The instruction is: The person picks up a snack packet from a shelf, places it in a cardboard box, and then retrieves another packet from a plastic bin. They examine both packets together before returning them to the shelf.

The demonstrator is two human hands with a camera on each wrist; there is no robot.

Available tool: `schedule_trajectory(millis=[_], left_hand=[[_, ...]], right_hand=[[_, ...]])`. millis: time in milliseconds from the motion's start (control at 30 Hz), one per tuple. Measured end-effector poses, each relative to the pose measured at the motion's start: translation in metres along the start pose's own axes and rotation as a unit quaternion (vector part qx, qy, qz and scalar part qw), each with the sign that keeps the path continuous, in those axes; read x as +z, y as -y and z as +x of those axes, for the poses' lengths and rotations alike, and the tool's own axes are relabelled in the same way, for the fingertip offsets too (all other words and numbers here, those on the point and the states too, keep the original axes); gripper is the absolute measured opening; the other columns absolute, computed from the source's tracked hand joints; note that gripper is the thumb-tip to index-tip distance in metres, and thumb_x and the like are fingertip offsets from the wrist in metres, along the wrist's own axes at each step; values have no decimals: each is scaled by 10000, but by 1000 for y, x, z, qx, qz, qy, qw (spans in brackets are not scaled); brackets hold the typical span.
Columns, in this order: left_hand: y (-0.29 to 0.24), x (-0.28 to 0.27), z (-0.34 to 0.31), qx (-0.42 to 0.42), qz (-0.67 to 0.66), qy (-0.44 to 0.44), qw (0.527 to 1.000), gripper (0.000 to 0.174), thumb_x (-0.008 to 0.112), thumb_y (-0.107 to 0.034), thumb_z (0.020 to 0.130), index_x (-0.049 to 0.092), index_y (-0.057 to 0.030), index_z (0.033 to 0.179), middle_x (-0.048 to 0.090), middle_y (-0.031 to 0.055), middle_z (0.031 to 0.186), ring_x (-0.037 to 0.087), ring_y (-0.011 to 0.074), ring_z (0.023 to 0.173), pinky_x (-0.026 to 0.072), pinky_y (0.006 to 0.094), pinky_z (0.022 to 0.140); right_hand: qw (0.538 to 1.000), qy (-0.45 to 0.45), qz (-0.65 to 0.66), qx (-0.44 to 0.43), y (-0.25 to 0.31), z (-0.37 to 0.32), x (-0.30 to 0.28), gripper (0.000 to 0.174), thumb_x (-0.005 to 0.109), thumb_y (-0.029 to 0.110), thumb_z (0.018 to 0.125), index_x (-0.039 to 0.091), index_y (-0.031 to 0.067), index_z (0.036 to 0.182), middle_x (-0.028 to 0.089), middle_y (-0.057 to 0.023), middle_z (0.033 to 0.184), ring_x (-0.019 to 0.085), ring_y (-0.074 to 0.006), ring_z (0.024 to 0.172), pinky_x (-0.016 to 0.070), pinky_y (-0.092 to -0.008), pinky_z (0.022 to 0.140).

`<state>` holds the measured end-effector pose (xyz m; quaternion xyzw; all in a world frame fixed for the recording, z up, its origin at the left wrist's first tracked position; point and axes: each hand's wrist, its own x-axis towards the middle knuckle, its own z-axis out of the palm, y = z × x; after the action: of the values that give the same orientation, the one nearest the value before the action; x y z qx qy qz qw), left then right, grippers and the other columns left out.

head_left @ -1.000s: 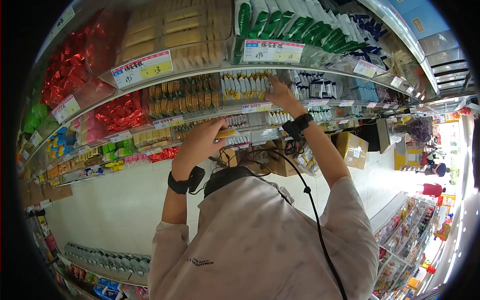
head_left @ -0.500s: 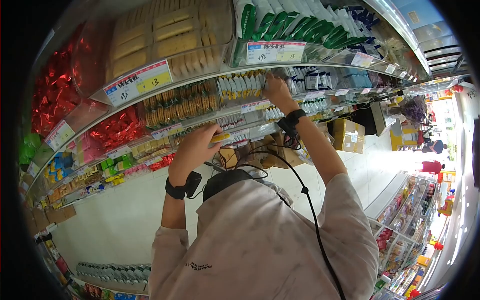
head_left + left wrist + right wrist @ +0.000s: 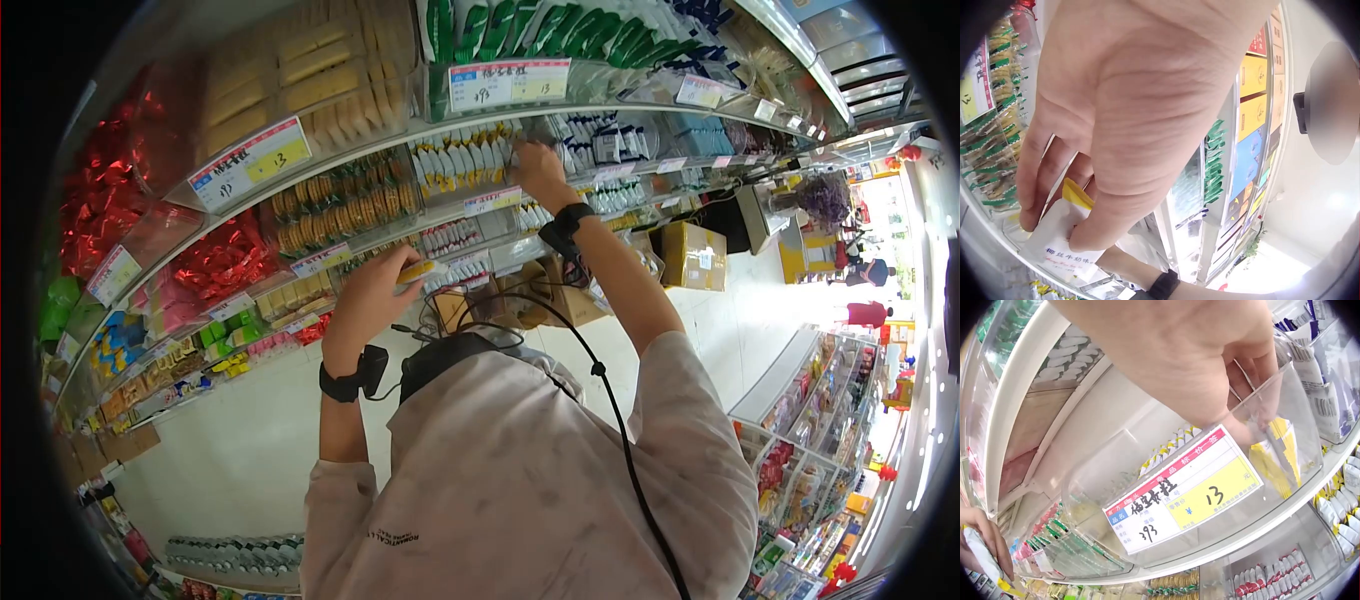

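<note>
My left hand [image 3: 372, 302], in front of the lower shelf, pinches a white and yellow snack packet [image 3: 1060, 234] between thumb and fingers. My right hand [image 3: 541, 172] reaches over the front of a clear plastic bin [image 3: 1094, 481] on the middle shelf. Inside its right end, thumb and fingertips pinch white and yellow snack packets [image 3: 1288, 450]; the fingertips are partly hidden behind the clear wall. A row of matching packets [image 3: 462, 160] stands in the bin to the left of that hand. A price label [image 3: 1185, 494] is fixed to the bin's front.
Round biscuits [image 3: 345, 205] fill the bin at left, with blue and white packets [image 3: 605, 140] at right. Green and white packets [image 3: 560, 32] lie on the shelf above. A black cable [image 3: 600, 370] runs over the shoulder. Cardboard boxes [image 3: 693, 256] stand on the floor below.
The shelves have shifted left in the head view. My right hand's fingers, earlier spread over the packets, are now bunched at the bin's right end. My left hand keeps hold of its packet.
</note>
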<state>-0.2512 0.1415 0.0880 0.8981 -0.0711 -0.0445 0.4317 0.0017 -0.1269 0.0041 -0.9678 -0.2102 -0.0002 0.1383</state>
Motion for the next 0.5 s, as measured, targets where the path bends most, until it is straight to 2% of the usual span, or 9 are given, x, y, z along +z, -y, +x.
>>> schedule_trajectory(millis=[133,167,267,367,467,500], left_hand=[[-4,5,-2,1,9,-23,1000,274,710,-133,885,574,-30,1101,703,167,1050,686,357,970,542,419,805],[-4,7,-2,-2,6,-23,1000,274,709,-131,885,573,-30,1101,703,167,1048,686,358,970,541,419,807],[-10,12,-1,-5,5,-24,1000,275,706,-130,885,569,-32,1103,704,167,1041,685,358,968,541,420,813],[-18,17,2,-7,6,-23,1000,273,709,-134,885,574,-33,1099,705,166,1036,684,357,963,538,418,814],[-23,23,9,-3,13,-33,999,269,718,-140,881,594,-30,1093,704,167,1031,683,357,951,535,412,807],[-25,25,13,-1,17,-38,999,268,722,-142,880,603,-28,1091,703,167,1030,683,356,946,534,410,804]], right_hand=[[999,-33,-12,-1,1,-2,2,284,669,116,812,667,27,1082,677,-230,1038,648,-441,996,544,-513,853],[1000,-24,-5,1,0,-2,3,262,626,104,837,665,15,1080,662,-235,1080,640,-443,1012,545,-518,853],[999,-24,40,-3,10,-20,-9,213,625,111,859,634,-31,1016,638,-274,1120,647,-459,1017,556,-516,844],[990,-50,95,-90,3,-35,-7,206,596,105,896,631,-32,1047,628,-262,1153,628,-450,1051,547,-507,863],[959,-114,183,-183,20,-62,-32,198,585,44,903,615,-34,1082,631,-211,1154,614,-435,1046,526,-481,876],[949,-87,206,-223,27,-73,-50,239,636,80,921,624,-33,1131,659,-185,1161,651,-380,1050,539,-436,883]])
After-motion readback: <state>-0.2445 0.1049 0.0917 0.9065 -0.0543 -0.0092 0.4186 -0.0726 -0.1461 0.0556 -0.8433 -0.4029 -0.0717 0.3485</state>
